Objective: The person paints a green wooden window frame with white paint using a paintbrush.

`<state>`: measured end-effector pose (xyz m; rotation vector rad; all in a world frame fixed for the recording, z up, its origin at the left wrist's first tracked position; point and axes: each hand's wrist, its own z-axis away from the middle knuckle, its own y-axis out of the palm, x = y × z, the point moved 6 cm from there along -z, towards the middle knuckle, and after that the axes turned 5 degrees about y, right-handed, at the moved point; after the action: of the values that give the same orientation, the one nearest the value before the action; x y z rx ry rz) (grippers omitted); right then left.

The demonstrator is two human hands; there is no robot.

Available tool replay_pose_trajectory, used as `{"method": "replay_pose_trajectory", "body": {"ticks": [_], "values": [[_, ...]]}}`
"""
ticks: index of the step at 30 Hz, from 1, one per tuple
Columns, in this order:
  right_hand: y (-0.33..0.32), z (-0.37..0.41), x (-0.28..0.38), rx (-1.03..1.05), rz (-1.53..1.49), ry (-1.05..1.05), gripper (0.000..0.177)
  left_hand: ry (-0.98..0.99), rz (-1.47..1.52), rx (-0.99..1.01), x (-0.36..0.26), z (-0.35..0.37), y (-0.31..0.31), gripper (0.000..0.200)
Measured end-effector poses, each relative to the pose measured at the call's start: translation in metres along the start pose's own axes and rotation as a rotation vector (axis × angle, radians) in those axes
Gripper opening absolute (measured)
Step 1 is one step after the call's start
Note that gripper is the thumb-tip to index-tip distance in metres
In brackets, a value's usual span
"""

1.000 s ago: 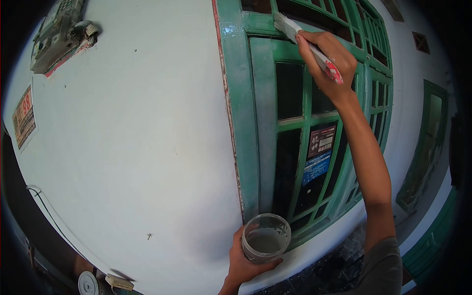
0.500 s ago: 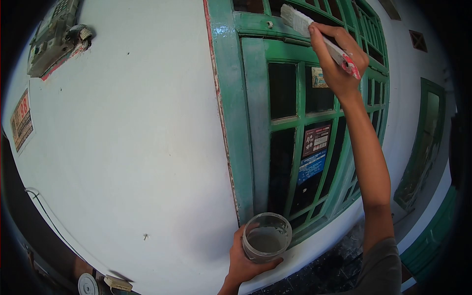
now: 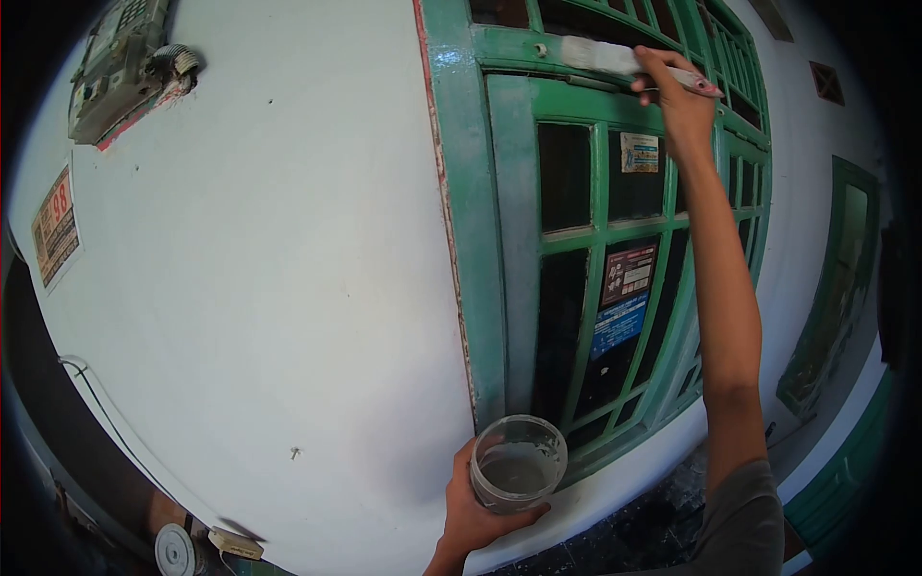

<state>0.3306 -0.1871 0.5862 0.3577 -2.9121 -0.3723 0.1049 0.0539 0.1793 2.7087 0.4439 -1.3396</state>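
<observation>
My right hand [image 3: 680,96] is raised at the upper right, closed around the handle of a paintbrush [image 3: 603,58]. The brush lies nearly level, its pale bristles against the green crossbar [image 3: 509,44] of the window frame, just right of a small knob [image 3: 541,50]. Low in the view, my left hand [image 3: 477,514] grips a clear plastic tub [image 3: 519,461] from its left side and underneath. Greyish liquid sits in the bottom of the tub, with smears on its inner wall. Below the crossbar is the green paned window sash [image 3: 600,232], with stickers on its glass.
A white wall [image 3: 288,288] fills the left side, carrying an electric meter [image 3: 120,72] and a paper notice [image 3: 58,230]. At the bottom left stands a round-lidded container [image 3: 175,550] near an extension socket [image 3: 235,544]. Another green-framed window [image 3: 836,278] is at the far right.
The brush has turned from slanting to nearly level, and my right hand has moved up and slightly right along the crossbar. My left hand still holds the tub. The view has shifted slightly.
</observation>
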Motion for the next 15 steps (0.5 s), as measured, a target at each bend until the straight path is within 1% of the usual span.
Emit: {"method": "replay_pose_trajectory", "body": {"ticks": [2,6,7,10,11,14,15], "values": [[-0.013,-0.008,0.009,-0.020,0.147,-0.061,0.019,-0.012,-0.001,-0.010,-0.001,0.001,-0.004,0.111],[-0.027,-0.008,0.040,-0.222,0.386,-0.209,0.022,-0.007,-0.026,-0.021,-0.007,0.000,-0.010,0.110],[-0.027,-0.007,0.047,-0.251,0.515,-0.186,0.023,-0.006,-0.027,-0.026,-0.008,0.000,-0.012,0.110],[-0.015,-0.007,0.043,-0.156,0.691,-0.231,0.024,-0.005,-0.019,-0.030,-0.007,0.000,-0.014,0.111],[-0.004,-0.001,0.040,-0.084,0.629,-0.129,0.025,-0.004,-0.010,-0.027,-0.006,0.000,-0.013,0.111],[0.014,0.012,0.041,-0.021,0.535,-0.154,0.025,-0.001,-0.009,-0.008,-0.005,0.000,-0.011,0.111],[0.016,0.014,0.046,-0.055,0.475,-0.167,0.024,0.002,-0.015,-0.002,-0.006,-0.001,-0.012,0.111]]}}
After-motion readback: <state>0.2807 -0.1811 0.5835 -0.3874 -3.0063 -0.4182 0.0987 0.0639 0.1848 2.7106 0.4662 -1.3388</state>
